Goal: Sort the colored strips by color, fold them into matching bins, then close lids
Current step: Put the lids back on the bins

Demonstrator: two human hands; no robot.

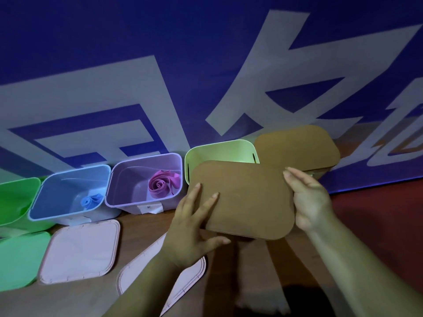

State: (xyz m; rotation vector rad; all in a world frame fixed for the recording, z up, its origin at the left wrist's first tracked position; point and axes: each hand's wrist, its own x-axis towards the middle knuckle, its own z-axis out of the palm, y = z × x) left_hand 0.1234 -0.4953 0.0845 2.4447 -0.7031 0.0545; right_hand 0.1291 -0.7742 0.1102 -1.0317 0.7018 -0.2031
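Observation:
A brown lid [246, 200] is held tilted in the air between both hands, in front of the open pale green bin [219, 148]. My left hand [194, 227] grips its left edge, fingers on top and thumb beneath. My right hand [309, 202] clasps its right edge. Behind it a bin at the far right wears another brown lid [297, 148]. The purple bin [146, 179] holds a rolled pink strip [160, 184]. The blue bin [71, 191] holds a rolled blue strip [90, 201]. A green bin [16, 200] is at the far left.
Two pink lids [80, 250] [190, 280] and a green lid [20, 255] lie flat on the wooden table in front of the bins. A blue banner with white lettering [206, 65] stands behind the row of bins.

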